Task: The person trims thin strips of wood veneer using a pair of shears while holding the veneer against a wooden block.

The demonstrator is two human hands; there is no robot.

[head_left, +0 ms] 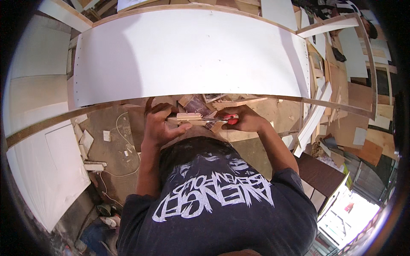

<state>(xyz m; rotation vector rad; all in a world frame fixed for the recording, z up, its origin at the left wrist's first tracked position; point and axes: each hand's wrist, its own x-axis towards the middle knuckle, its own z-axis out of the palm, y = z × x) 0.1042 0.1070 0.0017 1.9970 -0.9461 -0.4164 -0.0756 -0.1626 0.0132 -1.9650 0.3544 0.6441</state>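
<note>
A broad white board (192, 55) is stretching across the space beyond both hands, its near edge running just past the fingers. A white sheet-like panel (49, 170) is standing well to the left of the left hand, its lower part looking loose and creased. A dark brown cabinet (321, 177) is sitting to the right of the right forearm, nearer the body than the right hand. A long white strip (314, 115) is slanting to the right of the right hand, with wood scraps lying around it. A pale cord (124, 176) is curling over the floor (109, 147) to the left of the left forearm. Between the two forearms, the person is wearing a dark shirt (213, 183) with white lettering. The left hand (159, 126) is holding one end of a short piece of wood (189, 118), which is lying level between the hands, the thumb extending along its near side. The right hand (247, 120) is closing around a red-handled tool (230, 119), whose metal end is pointing left to the wood; whether they are touching is hard to tell.
</note>
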